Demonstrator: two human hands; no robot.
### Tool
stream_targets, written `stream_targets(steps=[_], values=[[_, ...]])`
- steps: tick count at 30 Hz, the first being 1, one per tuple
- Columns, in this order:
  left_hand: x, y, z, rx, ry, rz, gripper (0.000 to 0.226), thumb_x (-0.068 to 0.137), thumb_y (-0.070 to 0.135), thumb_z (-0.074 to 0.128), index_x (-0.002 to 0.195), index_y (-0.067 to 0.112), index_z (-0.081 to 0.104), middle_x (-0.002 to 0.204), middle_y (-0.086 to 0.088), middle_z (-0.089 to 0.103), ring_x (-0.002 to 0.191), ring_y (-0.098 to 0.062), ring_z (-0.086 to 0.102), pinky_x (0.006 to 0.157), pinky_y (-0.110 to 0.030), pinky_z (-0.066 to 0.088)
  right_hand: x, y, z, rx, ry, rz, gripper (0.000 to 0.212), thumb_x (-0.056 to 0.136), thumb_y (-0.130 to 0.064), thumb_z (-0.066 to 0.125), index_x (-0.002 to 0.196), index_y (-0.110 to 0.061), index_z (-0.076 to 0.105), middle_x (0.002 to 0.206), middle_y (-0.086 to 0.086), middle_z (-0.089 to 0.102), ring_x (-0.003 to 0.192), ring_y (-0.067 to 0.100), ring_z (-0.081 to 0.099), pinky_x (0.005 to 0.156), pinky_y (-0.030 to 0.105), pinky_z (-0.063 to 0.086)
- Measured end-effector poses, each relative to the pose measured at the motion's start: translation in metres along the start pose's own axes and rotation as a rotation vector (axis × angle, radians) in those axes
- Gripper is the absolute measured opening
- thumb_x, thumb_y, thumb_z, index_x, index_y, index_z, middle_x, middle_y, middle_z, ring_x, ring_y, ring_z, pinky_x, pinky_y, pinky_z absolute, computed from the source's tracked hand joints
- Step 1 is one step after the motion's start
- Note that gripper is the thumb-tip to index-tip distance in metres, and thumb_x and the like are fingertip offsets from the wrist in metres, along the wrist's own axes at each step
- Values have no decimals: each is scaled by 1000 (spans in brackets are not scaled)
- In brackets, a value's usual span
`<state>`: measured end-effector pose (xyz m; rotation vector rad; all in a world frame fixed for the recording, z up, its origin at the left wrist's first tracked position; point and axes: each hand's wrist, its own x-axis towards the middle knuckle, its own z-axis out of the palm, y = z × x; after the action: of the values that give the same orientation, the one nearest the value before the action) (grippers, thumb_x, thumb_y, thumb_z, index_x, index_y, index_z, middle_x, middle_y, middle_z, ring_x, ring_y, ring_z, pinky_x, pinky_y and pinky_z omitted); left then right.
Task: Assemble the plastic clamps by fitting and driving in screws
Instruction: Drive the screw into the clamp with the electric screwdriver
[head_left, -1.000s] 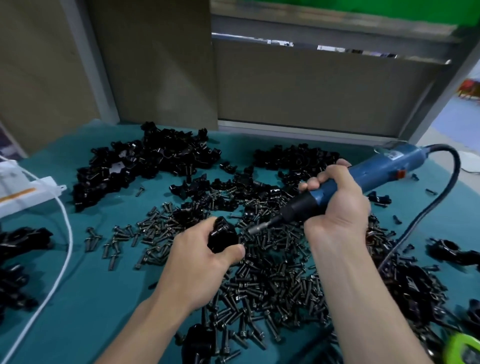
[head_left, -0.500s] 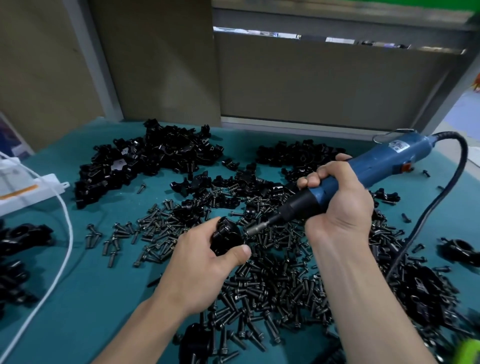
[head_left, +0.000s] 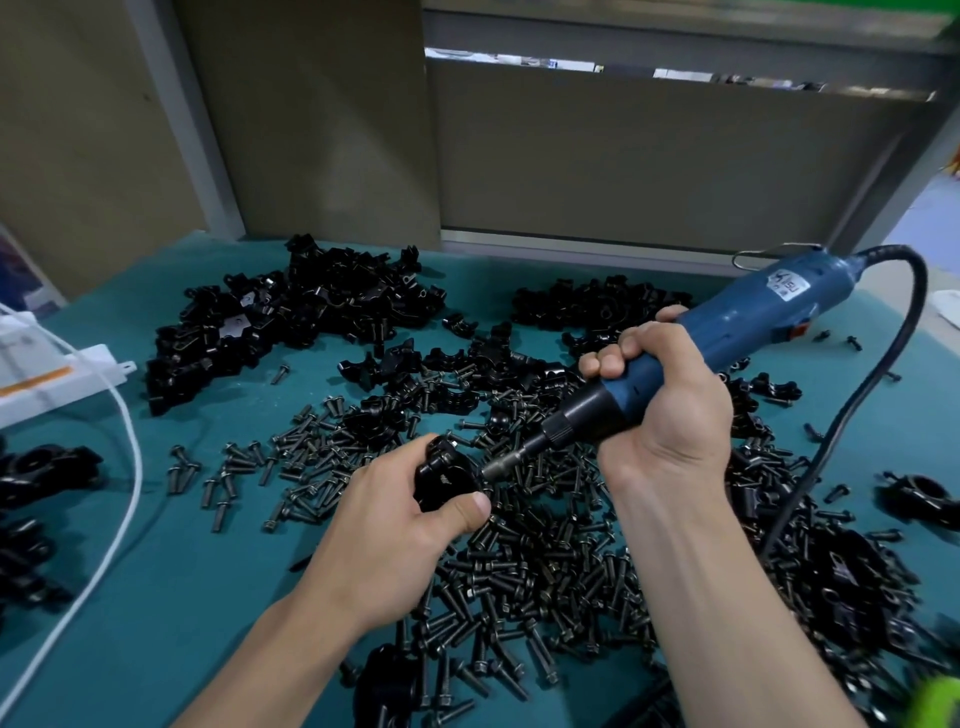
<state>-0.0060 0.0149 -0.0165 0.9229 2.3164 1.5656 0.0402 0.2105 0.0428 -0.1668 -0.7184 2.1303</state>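
Observation:
My left hand grips a black plastic clamp just above a wide heap of dark screws on the green table. My right hand is wrapped round a blue electric screwdriver, which slants down to the left. The driver's metal bit meets the right side of the clamp. Whether a screw sits under the bit is hidden.
Piles of loose black clamp halves lie at the back left and back middle. More clamps lie at the right and at the left edge. A white cable and a white box lie left. The driver's black cord loops right.
Both hands keep their holds on the clamp and the driver. The bit stays against the clamp; only the camera has tipped slightly, shifting the scene a little.

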Motion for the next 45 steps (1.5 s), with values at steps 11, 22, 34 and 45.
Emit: stream_targets(steps=[11, 22, 34, 45], values=[[0, 1, -1, -20, -51, -57, 14, 91, 32, 79, 91, 39, 67, 89, 14, 75, 84, -6, 70, 75, -32, 46, -2, -1, 1, -15, -90, -5, 28, 80, 10, 54, 96, -13, 54, 62, 4, 48, 49, 18, 47, 55, 32, 49], [-1, 2, -2, 15, -38, -78, 21, 85, 40, 78, 89, 23, 66, 89, 4, 75, 85, -15, 70, 84, -42, 54, -3, 3, -5, 4, -59, 14, 29, 80, 11, 54, 96, -13, 52, 63, 4, 47, 50, 17, 47, 55, 31, 49], [-1, 5, -1, 46, -17, -59, 24, 77, 50, 72, 88, 30, 63, 85, 4, 72, 78, -15, 67, 82, -48, 56, -3, 4, -4, -7, -58, 9, 30, 80, 12, 53, 96, -13, 53, 63, 4, 48, 50, 17, 48, 55, 32, 50], [-1, -1, -1, 71, 8, -14, 16, 83, 46, 75, 87, 37, 61, 80, 12, 69, 73, -11, 64, 68, -40, 51, -4, 6, -3, -7, -52, 12, 31, 79, 13, 53, 95, -14, 53, 62, 4, 47, 50, 17, 47, 55, 32, 50]])
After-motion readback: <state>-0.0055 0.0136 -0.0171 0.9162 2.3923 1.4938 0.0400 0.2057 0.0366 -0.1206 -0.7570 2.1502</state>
